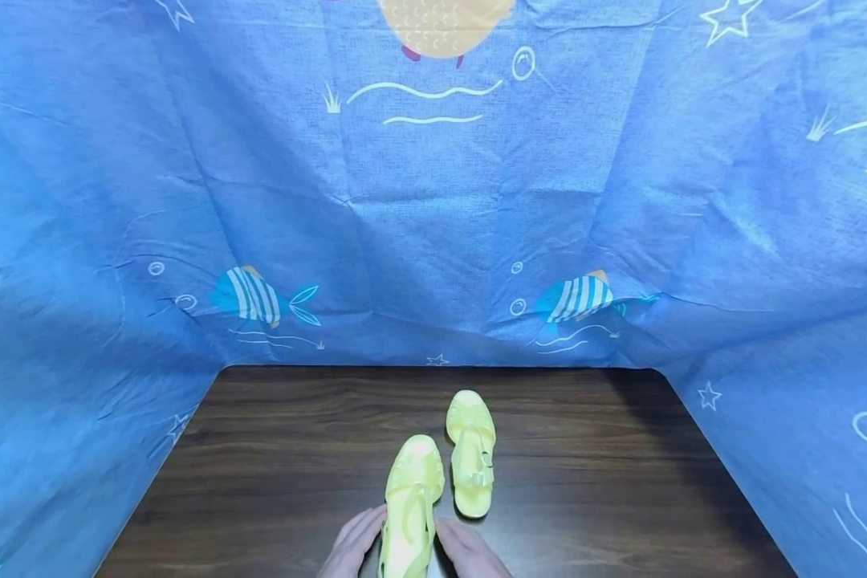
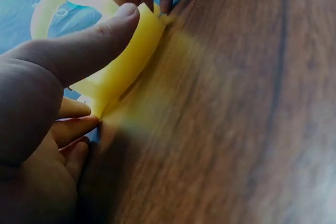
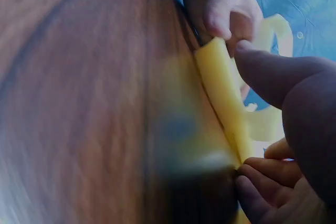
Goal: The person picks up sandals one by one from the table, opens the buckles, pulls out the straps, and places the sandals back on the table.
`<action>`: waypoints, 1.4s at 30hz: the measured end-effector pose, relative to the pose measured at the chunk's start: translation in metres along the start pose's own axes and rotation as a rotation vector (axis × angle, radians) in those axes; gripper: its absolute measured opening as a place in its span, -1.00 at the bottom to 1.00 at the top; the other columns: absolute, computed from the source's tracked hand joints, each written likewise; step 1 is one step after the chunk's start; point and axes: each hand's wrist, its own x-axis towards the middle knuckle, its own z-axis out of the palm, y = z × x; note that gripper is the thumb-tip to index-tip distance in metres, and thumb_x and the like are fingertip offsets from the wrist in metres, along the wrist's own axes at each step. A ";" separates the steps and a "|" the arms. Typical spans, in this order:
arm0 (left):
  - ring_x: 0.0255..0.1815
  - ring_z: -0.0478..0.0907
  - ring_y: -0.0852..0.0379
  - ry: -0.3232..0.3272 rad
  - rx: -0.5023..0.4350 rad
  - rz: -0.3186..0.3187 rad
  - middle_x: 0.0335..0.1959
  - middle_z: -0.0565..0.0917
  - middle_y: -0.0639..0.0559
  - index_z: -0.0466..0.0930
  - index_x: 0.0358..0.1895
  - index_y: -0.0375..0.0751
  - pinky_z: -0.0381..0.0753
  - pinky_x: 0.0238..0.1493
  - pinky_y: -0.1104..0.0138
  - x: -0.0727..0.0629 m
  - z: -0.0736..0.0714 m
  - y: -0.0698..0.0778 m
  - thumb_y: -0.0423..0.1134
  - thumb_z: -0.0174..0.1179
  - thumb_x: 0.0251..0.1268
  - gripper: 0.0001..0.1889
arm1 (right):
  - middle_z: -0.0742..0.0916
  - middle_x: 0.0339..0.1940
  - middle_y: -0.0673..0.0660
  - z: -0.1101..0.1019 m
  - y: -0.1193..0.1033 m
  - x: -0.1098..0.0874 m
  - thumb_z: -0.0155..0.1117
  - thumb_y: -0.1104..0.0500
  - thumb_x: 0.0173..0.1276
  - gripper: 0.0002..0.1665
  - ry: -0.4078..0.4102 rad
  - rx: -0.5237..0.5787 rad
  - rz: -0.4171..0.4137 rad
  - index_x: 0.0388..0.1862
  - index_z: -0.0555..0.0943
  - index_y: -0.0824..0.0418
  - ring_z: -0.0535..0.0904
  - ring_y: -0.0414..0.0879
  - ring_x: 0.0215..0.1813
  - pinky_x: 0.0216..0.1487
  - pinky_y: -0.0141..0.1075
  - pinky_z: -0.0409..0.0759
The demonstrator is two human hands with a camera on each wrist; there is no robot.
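Tabletop (image 1: 296, 449), sandals (image 1: 415, 470), any lettering unclear

Blue cloth (image 1: 433, 233) hangs; the tabletop (image 1: 303, 449) is brown.

1. Table (image 1: 296, 433): dark brown wood-grain top, rounded far corners, light sheen.
2. Far sandal (image 1: 471, 457) on it — pale yellow, sole down, toe pointing away.
3. Near sandal (image 1: 409, 502) — matching yellow, toe away, just left, not touching.

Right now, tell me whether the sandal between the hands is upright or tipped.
Upright: the head view shows the sandal with its insole and straps facing up.
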 end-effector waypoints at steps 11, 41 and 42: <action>0.38 0.45 0.05 0.066 -0.007 0.031 0.35 0.63 -0.07 0.55 0.36 -0.33 0.11 0.46 0.56 -0.002 0.005 0.001 0.40 -0.08 0.54 -0.17 | 0.78 0.17 -0.06 0.018 -0.015 -0.004 0.40 -0.39 0.32 -0.07 0.073 -0.151 0.167 0.45 0.55 0.19 0.57 -0.18 0.10 -0.02 -0.31 0.63; 0.24 0.52 -0.05 -0.124 -0.103 -0.204 0.44 0.52 -0.31 0.52 0.47 -0.14 0.60 0.01 0.12 0.026 -0.014 0.004 0.51 0.25 0.24 -0.06 | 0.69 0.28 -0.10 -0.003 -0.013 0.040 0.58 -0.19 0.27 0.03 -0.089 0.124 0.202 0.61 0.33 0.02 0.63 -0.20 0.24 0.14 -0.18 0.69; 0.25 0.51 -0.07 -0.136 -0.108 -0.228 0.45 0.51 -0.31 0.52 0.47 -0.14 0.61 0.03 0.12 0.028 -0.015 0.005 0.48 0.30 0.21 -0.07 | 0.68 0.30 -0.10 -0.003 -0.013 0.043 0.60 -0.15 0.25 0.05 -0.096 0.120 0.203 0.62 0.31 0.03 0.62 -0.19 0.27 0.18 -0.17 0.68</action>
